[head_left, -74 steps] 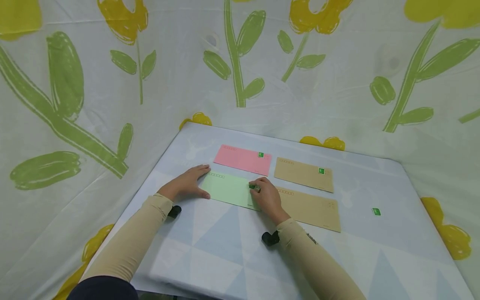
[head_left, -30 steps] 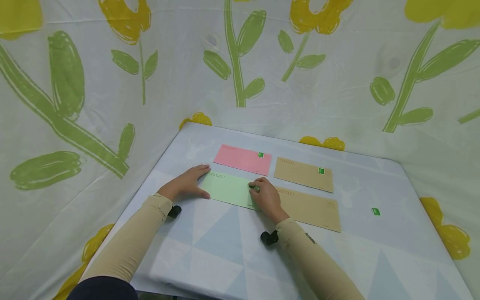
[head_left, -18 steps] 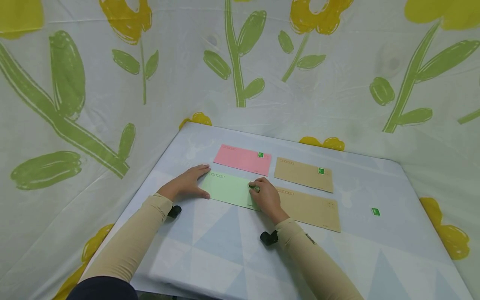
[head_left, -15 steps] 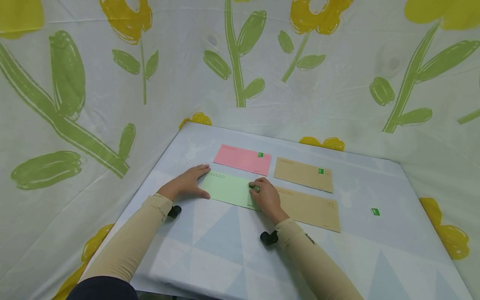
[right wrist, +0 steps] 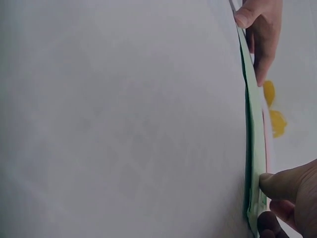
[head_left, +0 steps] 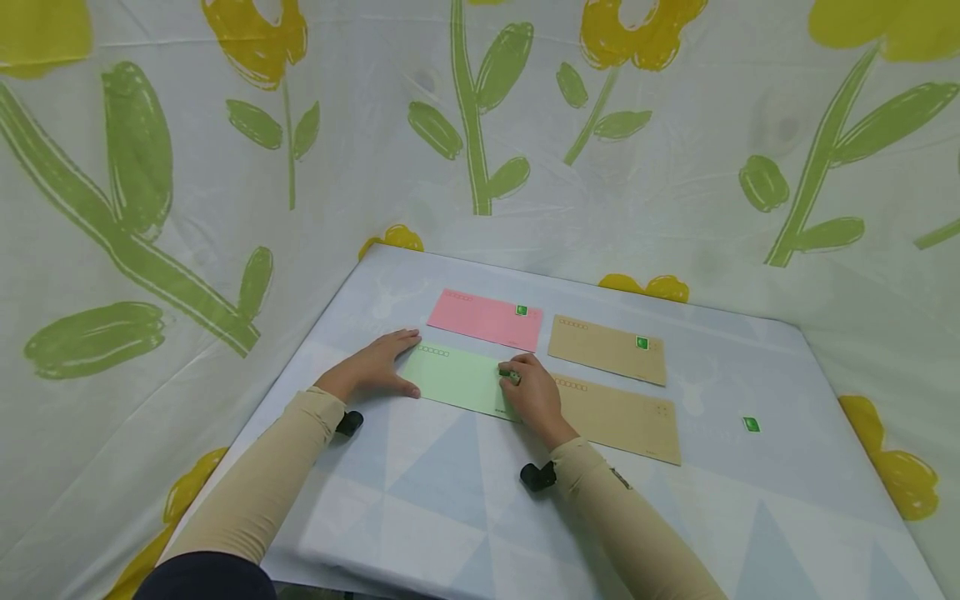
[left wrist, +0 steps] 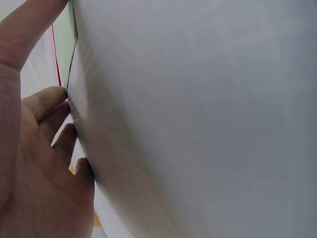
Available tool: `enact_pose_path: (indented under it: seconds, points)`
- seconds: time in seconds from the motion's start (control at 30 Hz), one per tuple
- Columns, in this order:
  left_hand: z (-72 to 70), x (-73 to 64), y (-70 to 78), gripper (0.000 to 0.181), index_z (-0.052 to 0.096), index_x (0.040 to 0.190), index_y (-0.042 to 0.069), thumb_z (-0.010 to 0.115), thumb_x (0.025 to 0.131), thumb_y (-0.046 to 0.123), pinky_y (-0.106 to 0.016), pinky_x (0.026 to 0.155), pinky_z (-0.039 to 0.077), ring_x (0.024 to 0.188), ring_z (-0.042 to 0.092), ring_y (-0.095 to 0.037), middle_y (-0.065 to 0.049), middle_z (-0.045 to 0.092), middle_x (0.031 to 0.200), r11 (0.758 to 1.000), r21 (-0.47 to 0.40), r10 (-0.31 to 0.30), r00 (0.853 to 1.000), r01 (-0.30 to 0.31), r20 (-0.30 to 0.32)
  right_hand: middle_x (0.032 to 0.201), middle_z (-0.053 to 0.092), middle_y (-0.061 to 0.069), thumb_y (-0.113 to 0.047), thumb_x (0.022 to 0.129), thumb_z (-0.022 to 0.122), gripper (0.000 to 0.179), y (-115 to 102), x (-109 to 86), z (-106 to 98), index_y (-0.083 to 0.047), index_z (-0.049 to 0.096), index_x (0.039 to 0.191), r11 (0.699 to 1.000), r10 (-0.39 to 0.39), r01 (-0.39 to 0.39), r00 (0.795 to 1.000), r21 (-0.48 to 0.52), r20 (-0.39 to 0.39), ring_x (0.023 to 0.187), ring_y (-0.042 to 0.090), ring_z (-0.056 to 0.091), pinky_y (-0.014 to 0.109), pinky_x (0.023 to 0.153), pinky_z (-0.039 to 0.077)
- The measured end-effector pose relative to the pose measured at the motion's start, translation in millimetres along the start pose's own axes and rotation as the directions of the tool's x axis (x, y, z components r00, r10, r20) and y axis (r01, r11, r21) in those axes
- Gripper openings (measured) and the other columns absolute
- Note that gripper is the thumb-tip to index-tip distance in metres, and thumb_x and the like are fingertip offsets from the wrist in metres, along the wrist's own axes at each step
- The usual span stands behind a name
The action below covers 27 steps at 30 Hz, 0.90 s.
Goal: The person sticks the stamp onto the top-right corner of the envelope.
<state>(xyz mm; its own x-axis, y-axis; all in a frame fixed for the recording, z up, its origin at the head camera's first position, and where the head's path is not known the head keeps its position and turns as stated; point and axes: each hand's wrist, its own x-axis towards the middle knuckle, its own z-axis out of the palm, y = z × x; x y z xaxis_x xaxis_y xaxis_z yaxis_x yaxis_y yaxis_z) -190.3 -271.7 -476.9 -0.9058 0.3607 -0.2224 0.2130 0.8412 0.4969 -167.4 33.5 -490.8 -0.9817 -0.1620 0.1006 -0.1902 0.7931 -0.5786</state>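
Currently, the right hand [head_left: 537, 397] is pinching a green stamp [head_left: 513, 377] at the right end of the green envelope [head_left: 456, 378] lying on the surface [head_left: 420, 508]; the left hand [head_left: 373, 367], fingers wide, is bracing the opposite end. Sound placement is probably calling for squaring before pressing.

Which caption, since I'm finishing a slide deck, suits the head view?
Left hand touching one end of a green envelope, right hand holding a green stamp near the other.

Beige sleeves [head_left: 251, 479] reach both wrists, with dark cloth [head_left: 206, 577] at the lower left. The right sleeve [head_left: 637, 529] bears a small dark marking [head_left: 621, 478]. Rounded black pieces [head_left: 536, 477] sit at the wrists.
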Motion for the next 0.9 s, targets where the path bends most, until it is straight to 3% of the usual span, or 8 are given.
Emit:
enact_pose_path:
  seconds: [0.3, 0.9]
  points:
    - [1.7, 3.1, -3.4, 0.115, 0.030, 0.160, 0.007, 0.089, 0.073, 0.053, -0.054, 0.125, 0.019, 0.155, 0.015, -0.034, -0.011, 0.023, 0.168, 1.000, 0.011, 0.003, 1.000, -0.003, 0.005, 0.120, 0.064, 0.004, -0.016, 0.093, 0.075, 0.025, 1.7, 0.5, 1.3, -0.013, 0.078, 0.118, 1.000, 0.006, -0.006, 1.000, -0.002, -0.004, 0.095, 0.020, 0.063, 0.037, 0.077, 0.056]
    - [1.1, 1.4, -1.1, 0.116, 0.031, 0.160, 0.007, 0.089, 0.072, 0.053, -0.053, 0.125, 0.019, 0.155, 0.016, -0.034, -0.011, 0.024, 0.168, 1.000, 0.015, 0.001, 1.000, -0.001, -0.005, 0.116, 0.068, 0.004, -0.017, 0.094, 0.072, 0.022, 3.5, 0.5, 2.5, -0.013, 0.079, 0.115, 1.000, -0.008, 0.008, 1.000, -0.018, 0.001, 0.102, 0.022, 0.066, 0.040, 0.082, 0.058]
